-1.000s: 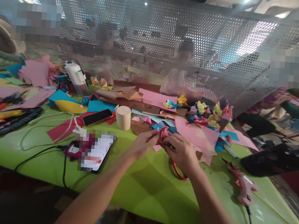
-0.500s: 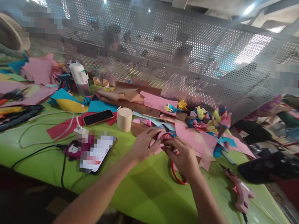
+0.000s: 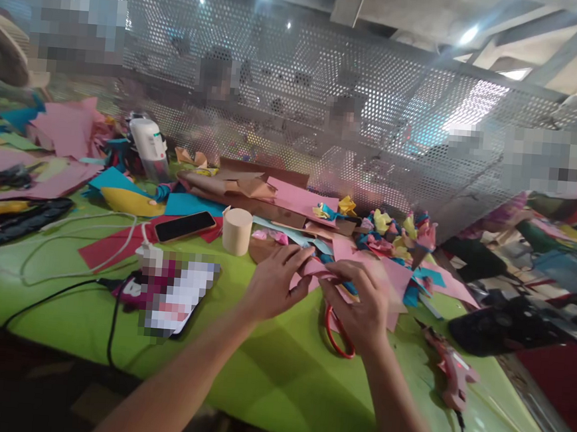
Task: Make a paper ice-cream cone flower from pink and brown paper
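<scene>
Landmark: the beige cylinder (image 3: 236,230), standing upright on the green table cover (image 3: 276,375).
Held thing: a pink paper strip (image 3: 315,269), just right of the cylinder and a little nearer the person, raised slightly off the cover.
Look of the strip: pale pink, narrow and thin, bent and curling along its length. Motion blur hides its edges, and its exact shape cannot be told.
Left hand (image 3: 273,285): right of the cylinder, fingers curled in, thumb and fingertips pinched on the strip's left end.
Right hand (image 3: 361,308): further right of the cylinder, fingers bent and closed on the strip's right end, knuckles up.
Red scissors (image 3: 335,333): right of the cylinder and nearer the person, lying flat, partly under the right hand.
Black phone (image 3: 185,226): just left of the cylinder, face up on red paper.
Pink glue gun (image 3: 449,368): well to the right of the cylinder, lying on the cover.
Paper heap (image 3: 397,231): right of the cylinder and behind the hands, with pink, teal and yellow scraps.
</scene>
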Demonstrator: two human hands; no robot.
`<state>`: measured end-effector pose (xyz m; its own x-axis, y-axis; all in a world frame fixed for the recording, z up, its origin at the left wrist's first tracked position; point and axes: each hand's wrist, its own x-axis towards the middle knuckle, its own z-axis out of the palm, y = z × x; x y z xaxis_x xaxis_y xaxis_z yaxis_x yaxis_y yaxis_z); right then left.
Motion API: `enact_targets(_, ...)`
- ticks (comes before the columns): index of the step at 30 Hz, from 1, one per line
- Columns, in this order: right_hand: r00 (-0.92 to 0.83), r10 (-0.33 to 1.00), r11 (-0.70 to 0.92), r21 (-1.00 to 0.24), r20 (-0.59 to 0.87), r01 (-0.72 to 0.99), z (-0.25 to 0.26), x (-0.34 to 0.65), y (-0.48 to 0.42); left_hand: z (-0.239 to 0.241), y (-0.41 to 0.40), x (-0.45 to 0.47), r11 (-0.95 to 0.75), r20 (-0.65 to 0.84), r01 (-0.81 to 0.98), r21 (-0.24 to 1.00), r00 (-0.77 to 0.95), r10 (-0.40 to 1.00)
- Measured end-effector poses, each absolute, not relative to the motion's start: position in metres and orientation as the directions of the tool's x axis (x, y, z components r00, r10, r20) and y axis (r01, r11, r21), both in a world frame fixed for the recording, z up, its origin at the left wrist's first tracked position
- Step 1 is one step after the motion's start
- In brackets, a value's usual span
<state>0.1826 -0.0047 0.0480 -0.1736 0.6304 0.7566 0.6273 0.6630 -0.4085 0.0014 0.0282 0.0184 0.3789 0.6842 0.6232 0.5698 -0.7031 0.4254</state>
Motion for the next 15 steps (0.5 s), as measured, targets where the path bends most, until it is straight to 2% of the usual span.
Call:
enact_targets(11, -0.154, 0.639, 0.646, -0.417, 0.753, 0.64, 0.0507, 0.1811, -0.005, 0.0204, 0.0275, 0.0019, -0.681, 0.549, 0.568, 0.463, 0.419, 0.723)
enact_targets(15, -0.207, 0.643, 0.658, -0.394, 0.737, 0.642, 0.0534, 0.1829, -0.0049, 0.0194, 0.0284, 0.0034, -0.681, 0.542, 0.567, 0.463, 0.426, 0.724)
